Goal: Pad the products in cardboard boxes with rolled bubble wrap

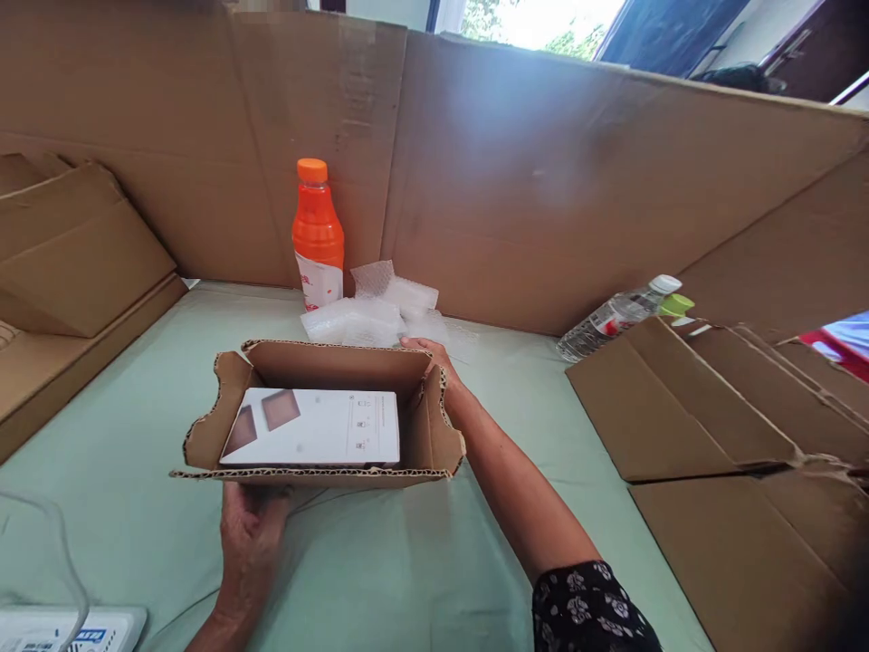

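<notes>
The open cardboard box [319,412] sits in the middle of the bench [136,507], straight in front of you, its flaps up and its corrugated edges showing. Inside it lies a flat white carton [312,427], printed with two brown squares at its left end and small symbols toward its right, resting on the floor of the box and filling most of it.

Your left hand [250,534] is at the near wall of the box, with the fingers running up under the front edge; its grip is closed against the cardboard there. Your right hand [434,358] reaches past the right side to the far right corner, fingers curled over the top of the back wall, so its grip is holding the box rim.

Just behind the box lies a heap of clear bubble wrap [380,308], and behind that an orange bottle [317,235] stands upright against the tall cardboard wall [577,190]. To your right a clear water bottle [617,317] lies on its side, next to flattened cardboard sheets [685,407]. More folded cardboard [74,263] is stacked on your left, and a white device [68,629] with a cable sits at the near left corner.
</notes>
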Motion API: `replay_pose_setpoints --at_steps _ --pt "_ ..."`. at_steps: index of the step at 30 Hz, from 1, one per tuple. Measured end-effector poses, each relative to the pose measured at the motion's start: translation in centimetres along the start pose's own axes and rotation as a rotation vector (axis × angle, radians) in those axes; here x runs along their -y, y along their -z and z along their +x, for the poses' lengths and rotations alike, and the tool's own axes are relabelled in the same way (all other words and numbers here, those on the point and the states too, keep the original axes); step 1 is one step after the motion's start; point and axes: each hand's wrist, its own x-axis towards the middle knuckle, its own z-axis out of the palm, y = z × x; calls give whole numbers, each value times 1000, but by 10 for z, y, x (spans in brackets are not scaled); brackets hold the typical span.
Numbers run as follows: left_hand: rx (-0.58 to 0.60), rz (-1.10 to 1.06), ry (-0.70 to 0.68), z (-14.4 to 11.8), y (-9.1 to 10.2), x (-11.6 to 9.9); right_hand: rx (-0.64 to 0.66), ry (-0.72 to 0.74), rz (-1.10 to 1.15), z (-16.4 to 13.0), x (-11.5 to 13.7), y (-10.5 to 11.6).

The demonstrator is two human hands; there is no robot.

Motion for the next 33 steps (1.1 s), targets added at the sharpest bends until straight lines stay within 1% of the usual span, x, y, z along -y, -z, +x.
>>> replay_pose_setpoints --at_steps 3,6,8,9,11,13,16,17,18,19,20,22,23,24,25,26,27,28,29,30,31,33 --pt "5 -14 -13 -1 -1 -3 20 4 12 0 9 -12" --pt "12 -6 -32 -1 -1 -3 5 29 33 6 19 -26" --pt "11 12 -33 -1 0 -3 -42 58 45 6 24 -25" --pt "13 15 -31 0 0 -3 -77 75 49 2 25 -19" --pt "28 11 -23 0 1 -3 -152 101 49 -15 22 4" --pt "27 -5 -23 0 1 -4 -212 96 35 -46 14 38" --pt "17 -28 -33 2 1 -4 -245 16 -13 -113 -8 94" --pt "14 -28 -34 2 1 -4 -233 -23 -34 -137 -16 111" --pt "10 -25 -36 3 1 -3 -194 -65 -74 -159 -24 125" --pt "8 -21 -39 3 1 -2 -162 -84 -157 -179 -29 136" --pt "4 -21 -44 3 1 -2 -163 -73 -269 -196 -32 145" --pt "0 -21 -78 2 3 -1 -254 38 -521 -217 -32 151" --pt "-12 0 -108 1 4 -2 -307 117 -614 -221 -29 148" --pt "-37 45 -144 0 5 -3 -327 188 -656 -222 -25 141" --pt "-73 111 -184 -1 7 -4 -281 241 -655 -220 -21 130" --pt "-113 185 -227 -1 9 -5 -178 282 -628 -216 -17 117" --pt "-149 252 -270 -1 10 -6 -47 312 -595 -211 -15 101" --pt "-172 295 -311 0 12 -6 79 337 -569 -206 -13 83" --pt "-179 309 -347 2 13 -6 177 355 -553 -201 -13 66" --pt "-173 300 -376 5 14 -5 234 367 -547 -196 -14 49" --pt "-163 279 -396 9 14 -5 256 372 -543 -192 -16 34" --pt "-147 223 -411 18 13 -5 243 376 -521 -185 -21 14"
